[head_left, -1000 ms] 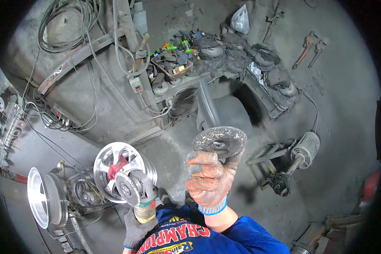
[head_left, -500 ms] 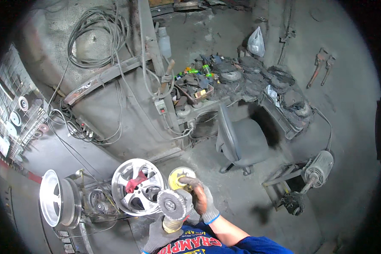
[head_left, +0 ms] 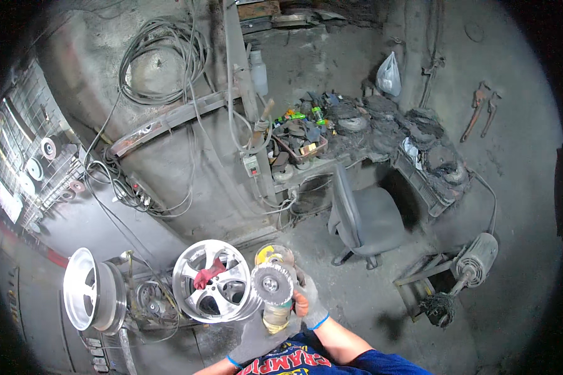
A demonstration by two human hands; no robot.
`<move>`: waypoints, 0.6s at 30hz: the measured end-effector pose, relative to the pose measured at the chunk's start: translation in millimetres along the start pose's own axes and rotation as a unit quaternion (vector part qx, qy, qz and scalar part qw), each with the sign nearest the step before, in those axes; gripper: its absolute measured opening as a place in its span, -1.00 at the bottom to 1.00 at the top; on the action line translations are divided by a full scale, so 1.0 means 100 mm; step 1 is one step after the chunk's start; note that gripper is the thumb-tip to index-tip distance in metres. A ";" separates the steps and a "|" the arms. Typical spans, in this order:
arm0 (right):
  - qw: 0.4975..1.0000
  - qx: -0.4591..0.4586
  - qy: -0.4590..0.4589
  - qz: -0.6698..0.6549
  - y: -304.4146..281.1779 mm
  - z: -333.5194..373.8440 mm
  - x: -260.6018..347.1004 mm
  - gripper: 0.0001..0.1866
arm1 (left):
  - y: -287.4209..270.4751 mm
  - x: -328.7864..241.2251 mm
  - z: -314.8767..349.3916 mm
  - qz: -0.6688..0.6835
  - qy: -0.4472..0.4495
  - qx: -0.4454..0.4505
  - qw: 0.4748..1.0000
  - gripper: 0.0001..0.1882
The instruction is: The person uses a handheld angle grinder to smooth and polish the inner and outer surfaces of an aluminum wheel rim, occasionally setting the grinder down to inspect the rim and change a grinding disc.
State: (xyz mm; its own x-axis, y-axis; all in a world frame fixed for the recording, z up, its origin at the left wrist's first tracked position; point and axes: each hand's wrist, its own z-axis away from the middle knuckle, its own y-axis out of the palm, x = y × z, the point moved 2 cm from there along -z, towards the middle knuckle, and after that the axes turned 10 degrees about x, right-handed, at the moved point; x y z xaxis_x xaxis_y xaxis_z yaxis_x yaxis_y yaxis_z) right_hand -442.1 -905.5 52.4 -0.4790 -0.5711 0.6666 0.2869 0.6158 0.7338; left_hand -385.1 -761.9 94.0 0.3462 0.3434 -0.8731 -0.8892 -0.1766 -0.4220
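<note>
An angle grinder [head_left: 275, 317] stands upright in front of me, its round grey abrasive disc [head_left: 271, 284] at the top. My left hand [head_left: 256, 337], in a grey glove, is closed round the grinder's lower body. Against its right side, just below the disc, my gloved right hand [head_left: 311, 306] has its orange-stained fingers curled in. A round yellow and grey piece [head_left: 268, 252] shows partly behind the disc; whether my right hand touches it, I cannot tell. To the left lies a silver alloy wheel [head_left: 186, 270] with a red cloth [head_left: 209, 275] on its spokes.
Another wheel rim [head_left: 81, 289] stands on edge at far left. A grey chair [head_left: 372, 219] is ahead, before a bench piled with dusty discs [head_left: 350, 125]. An electric motor [head_left: 475, 259] sits on a frame at right. Cables [head_left: 162, 94] hang on the wall.
My right hand has come off the yellow round piece's face and closed in beside the grinder. The grinder has shifted up and right, its disc now overlapping the yellow piece. The view has moved slightly.
</note>
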 end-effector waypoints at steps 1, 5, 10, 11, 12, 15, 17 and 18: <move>0.999 0.024 0.021 -0.033 -0.05 -0.05 0.00 -0.37 | 0.00 0.00 -0.02 0.001 0.000 0.000 1.000 -0.23; 0.990 0.058 0.037 -0.121 -0.51 -0.19 -0.30 -0.39 | -0.07 -0.21 -0.12 0.002 0.069 0.064 0.996 -0.27; 0.979 0.015 0.098 -0.176 -0.73 -0.18 -0.67 -0.50 | -0.55 -0.27 0.06 -0.335 0.056 -0.049 0.939 -0.29; 0.980 0.016 0.094 -0.175 -0.68 -0.19 -0.66 -0.50 | -0.66 -0.35 0.16 -0.369 0.180 -0.197 0.890 -0.32; 0.977 0.013 0.127 -0.173 -0.66 -0.16 -0.71 -0.52 | -0.76 -0.43 0.15 -0.368 0.180 -0.196 0.891 -0.32; 0.971 0.015 0.168 -0.172 -0.48 -0.13 -0.68 -0.55 | -0.97 -0.75 -0.13 -0.492 0.237 -0.151 0.824 -0.39; 0.965 0.051 0.202 -0.162 -0.24 -0.17 -0.59 -0.54 | -1.00 -0.73 -0.31 -0.523 0.287 -0.032 0.802 -0.41; 0.978 0.072 0.159 -0.114 -0.11 -0.21 -0.49 -0.55 | -1.05 -0.61 -0.39 -0.542 0.299 -0.005 0.786 -0.43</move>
State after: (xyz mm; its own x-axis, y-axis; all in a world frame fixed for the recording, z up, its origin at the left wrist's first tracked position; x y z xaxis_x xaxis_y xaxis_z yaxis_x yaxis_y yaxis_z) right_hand -404.7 -895.9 14.6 -0.2280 -0.8281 0.5121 0.0713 0.5104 0.8570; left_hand -301.5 -800.1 182.0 0.9796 -0.1962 0.0424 0.0256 -0.0875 -0.9958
